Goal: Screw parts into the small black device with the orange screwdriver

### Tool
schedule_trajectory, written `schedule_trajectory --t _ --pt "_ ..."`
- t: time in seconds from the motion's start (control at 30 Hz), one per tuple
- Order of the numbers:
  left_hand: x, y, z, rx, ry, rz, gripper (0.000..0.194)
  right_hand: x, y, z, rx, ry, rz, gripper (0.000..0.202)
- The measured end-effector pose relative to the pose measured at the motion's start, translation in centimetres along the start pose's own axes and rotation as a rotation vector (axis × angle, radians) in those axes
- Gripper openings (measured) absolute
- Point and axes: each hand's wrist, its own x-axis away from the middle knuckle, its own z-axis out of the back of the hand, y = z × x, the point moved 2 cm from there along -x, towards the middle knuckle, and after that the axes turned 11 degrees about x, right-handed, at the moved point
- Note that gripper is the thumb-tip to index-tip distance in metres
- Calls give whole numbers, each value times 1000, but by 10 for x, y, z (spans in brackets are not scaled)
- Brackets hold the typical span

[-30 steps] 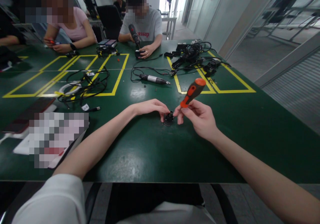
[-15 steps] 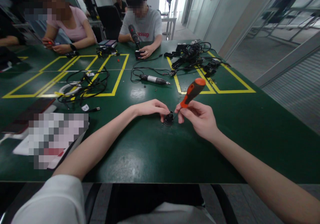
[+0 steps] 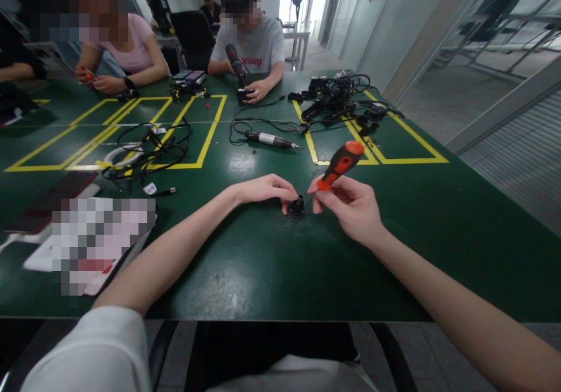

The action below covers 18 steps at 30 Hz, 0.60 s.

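Observation:
On the green table stands a small black round part point(image 3: 297, 208) with a wide base and a narrower hollow top. The fingers of my left hand point(image 3: 272, 190) close around its left side and hold it against the table. My right hand point(image 3: 350, 205) grips a screwdriver point(image 3: 340, 165) with an orange and black handle, low down near the shaft. The handle leans up and to the right. Its thin shaft points down left to the right side of the black part; whether the tip touches is too small to tell.
Beyond my hands lies a silver and black pen-shaped electric driver point(image 3: 272, 140) on a cord. Tangled black cables point(image 3: 333, 97) are at back right, more cables point(image 3: 149, 146) at left. A phone point(image 3: 48, 202) and blurred packet point(image 3: 100, 234) lie near left. Two people work across the table point(image 3: 416, 234).
The screwdriver handle has tipped slightly to the right and turned a little in my right hand. My left hand and the black part stay in place.

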Motion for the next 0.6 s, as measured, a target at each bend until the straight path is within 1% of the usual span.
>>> schedule_trajectory --t 0.1,0.27,0.47,0.6 --pt "0 0 0 -2 7 1 18 0 1 -1 -24 -1 -16 32" --pt "0 1 0 -5 0 -7 17 1 3 -3 -100 12 19 25" --pt "0 1 -1 -1 -2 -6 18 1 1 -1 -10 26 -8 28" --pt "0 0 -1 7 -2 -10 19 0 2 -1 -18 16 -26 33"
